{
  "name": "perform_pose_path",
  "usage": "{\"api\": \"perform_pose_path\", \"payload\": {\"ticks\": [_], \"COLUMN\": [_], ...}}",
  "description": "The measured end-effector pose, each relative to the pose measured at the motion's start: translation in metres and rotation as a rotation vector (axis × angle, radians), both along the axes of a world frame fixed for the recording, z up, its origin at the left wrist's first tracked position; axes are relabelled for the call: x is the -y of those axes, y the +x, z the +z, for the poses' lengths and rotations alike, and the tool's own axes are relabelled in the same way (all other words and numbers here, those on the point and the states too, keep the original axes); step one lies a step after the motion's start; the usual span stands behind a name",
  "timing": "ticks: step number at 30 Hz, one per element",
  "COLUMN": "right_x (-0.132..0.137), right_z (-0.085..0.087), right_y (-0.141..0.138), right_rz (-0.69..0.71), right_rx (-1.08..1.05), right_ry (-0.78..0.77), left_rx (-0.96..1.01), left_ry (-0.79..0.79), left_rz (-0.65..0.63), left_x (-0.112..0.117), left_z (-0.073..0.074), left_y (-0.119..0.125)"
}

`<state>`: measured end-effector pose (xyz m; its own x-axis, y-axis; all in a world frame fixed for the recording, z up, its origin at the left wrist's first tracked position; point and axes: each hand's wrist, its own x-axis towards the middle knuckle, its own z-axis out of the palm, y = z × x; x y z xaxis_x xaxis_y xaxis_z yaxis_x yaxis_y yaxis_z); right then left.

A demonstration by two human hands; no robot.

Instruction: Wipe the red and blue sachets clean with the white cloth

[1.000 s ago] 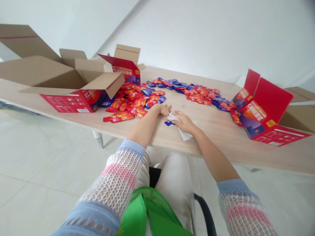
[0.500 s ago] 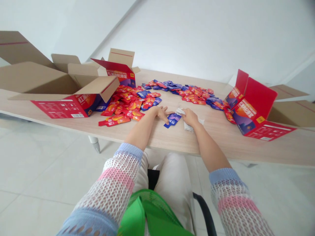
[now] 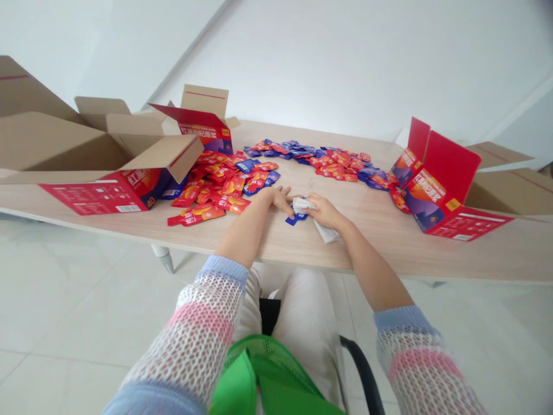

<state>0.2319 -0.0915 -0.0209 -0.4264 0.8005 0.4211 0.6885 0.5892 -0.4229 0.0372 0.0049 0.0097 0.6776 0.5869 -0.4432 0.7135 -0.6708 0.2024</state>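
Observation:
A blue sachet [image 3: 295, 219] lies flat on the table in front of me, mostly covered by a white cloth [image 3: 327, 232]. My right hand [image 3: 325, 211] is closed on the folded cloth, which lies over the sachet's upper part, with a loose end hanging toward me. At the sachet's left edge, my left hand [image 3: 279, 199] rests with its fingers apart and the thumb at the sachet. Just left of that hand spreads a heap of red and blue sachets [image 3: 220, 185].
Open red cartons stand at the left [image 3: 93, 197], back left [image 3: 207, 138] and right [image 3: 432, 196]. A curved row of red and blue sachets [image 3: 337, 161] runs along the back of the wooden table [image 3: 371, 248]. Green fabric [image 3: 276, 380] lies over my lap.
My right hand has moved left with the cloth, bringing it over the blue sachet. The left hand keeps its place beside the sachet. The view has shifted slightly.

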Motion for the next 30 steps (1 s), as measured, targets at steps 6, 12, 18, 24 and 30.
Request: {"api": "perform_pose_path", "payload": {"ticks": [6, 12, 18, 24, 30], "right_x": [-0.008, -0.028, -0.035, -0.034, -0.025], "right_z": [-0.009, -0.015, -0.015, -0.016, -0.009], "right_y": [-0.004, 0.021, 0.040, 0.049, 0.039], "right_rz": [0.007, -0.150, -0.404, -0.585, -0.307], "right_rx": [-0.034, -0.070, 0.088, 0.127, -0.112], "right_ry": [-0.125, -0.150, -0.141, -0.098, 0.055], "left_rx": [0.021, 0.009, -0.010, -0.017, -0.004], "left_ry": [-0.008, -0.001, -0.007, -0.002, 0.001], "left_rz": [-0.001, -0.017, -0.045, -0.030, -0.018], "left_x": [0.003, 0.002, -0.001, 0.007, 0.004], "left_z": [0.003, 0.005, 0.003, 0.008, 0.005], "left_y": [-0.001, -0.002, -0.003, -0.003, -0.001]}}
